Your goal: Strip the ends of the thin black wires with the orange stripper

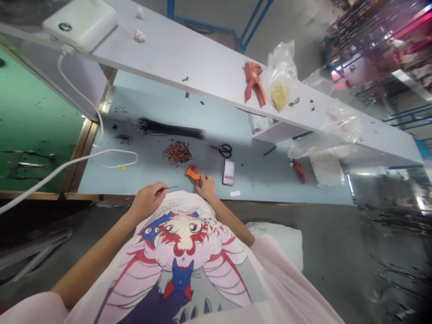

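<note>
My left hand (150, 198) is closed in a pinch on a thin dark wire (172, 187), whose end points right over the table's front edge. My right hand (206, 185) is wrapped round the handles of an orange and red wire stripper (193, 173), its head facing away to the left. Wire and stripper are a short way apart. Behind the stripper lies a heap of small copper-coloured and black bits (177, 152). Farther back rests a long bundle of black wires (172, 129) with stripped ends.
Black-handled scissors (225, 150) and a phone (228, 172) lie right of my hands. A white cable (97, 155) loops at the left. Another red-orange stripper (254, 83) and plastic bags (282, 67) sit on the raised shelf (202, 67). A red-handled tool (299, 172) lies far right.
</note>
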The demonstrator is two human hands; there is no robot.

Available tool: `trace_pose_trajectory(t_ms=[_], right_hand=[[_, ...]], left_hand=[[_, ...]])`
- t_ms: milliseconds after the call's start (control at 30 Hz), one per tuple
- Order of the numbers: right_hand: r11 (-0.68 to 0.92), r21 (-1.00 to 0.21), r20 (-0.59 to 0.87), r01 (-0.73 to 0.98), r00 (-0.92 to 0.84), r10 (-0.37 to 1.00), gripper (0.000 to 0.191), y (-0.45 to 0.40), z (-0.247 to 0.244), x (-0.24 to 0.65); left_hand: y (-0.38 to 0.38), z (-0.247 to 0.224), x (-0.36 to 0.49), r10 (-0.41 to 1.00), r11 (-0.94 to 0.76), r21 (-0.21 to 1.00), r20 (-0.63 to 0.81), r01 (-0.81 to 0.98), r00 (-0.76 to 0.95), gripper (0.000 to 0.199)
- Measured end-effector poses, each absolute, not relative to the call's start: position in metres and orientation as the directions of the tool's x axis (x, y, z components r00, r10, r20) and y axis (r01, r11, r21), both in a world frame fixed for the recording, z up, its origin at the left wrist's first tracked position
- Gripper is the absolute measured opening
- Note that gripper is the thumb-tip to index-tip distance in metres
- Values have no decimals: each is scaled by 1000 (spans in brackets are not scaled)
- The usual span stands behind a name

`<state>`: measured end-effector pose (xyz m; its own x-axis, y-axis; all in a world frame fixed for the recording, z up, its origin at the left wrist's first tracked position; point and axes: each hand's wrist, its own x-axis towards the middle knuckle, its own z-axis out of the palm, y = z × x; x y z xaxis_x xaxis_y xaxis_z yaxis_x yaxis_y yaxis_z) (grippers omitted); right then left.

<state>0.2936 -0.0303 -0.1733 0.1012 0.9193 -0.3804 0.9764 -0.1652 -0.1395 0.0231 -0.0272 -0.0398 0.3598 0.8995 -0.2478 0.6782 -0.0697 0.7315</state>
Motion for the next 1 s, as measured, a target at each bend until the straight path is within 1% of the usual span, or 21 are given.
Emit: trace_pose_trajectory(t_ms=[100,200,367,533,667,767,933,1000], right_hand=[[-112,-166,-347,980,48,937,63,-4,-172,279],[-52,-180,-322,982,-8,947,64,0,-164,282],[47,-172,-392,984,-112,913,60,-28,-154,303],[91,-175,-444,980,-161,881,58,-33,-160,292],[95,-182,-417,979,-164,894,61,-8,-167,264],[77,-175,-378,982,-139,915,61,9,-166,253],[76,-189,-328,979,-135,935,63,0,-155,274],[73,-185,-337,980,-133,932,61,-16,-152,289]], left_hand=[[-30,-38,19,907,-67,715,-248,696,341,25],[-34,-37,11,927,-33,709,-243,704,287,26],[-40,-42,8,935,11,724,-252,689,250,25],[-33,-45,20,911,-36,726,-259,687,322,25],[-29,-42,25,907,-73,716,-241,694,344,26],[-32,-39,19,919,-70,714,-226,696,324,26],[-43,-42,7,935,11,696,-261,718,239,25],[-45,-45,7,938,32,698,-269,716,220,24]])
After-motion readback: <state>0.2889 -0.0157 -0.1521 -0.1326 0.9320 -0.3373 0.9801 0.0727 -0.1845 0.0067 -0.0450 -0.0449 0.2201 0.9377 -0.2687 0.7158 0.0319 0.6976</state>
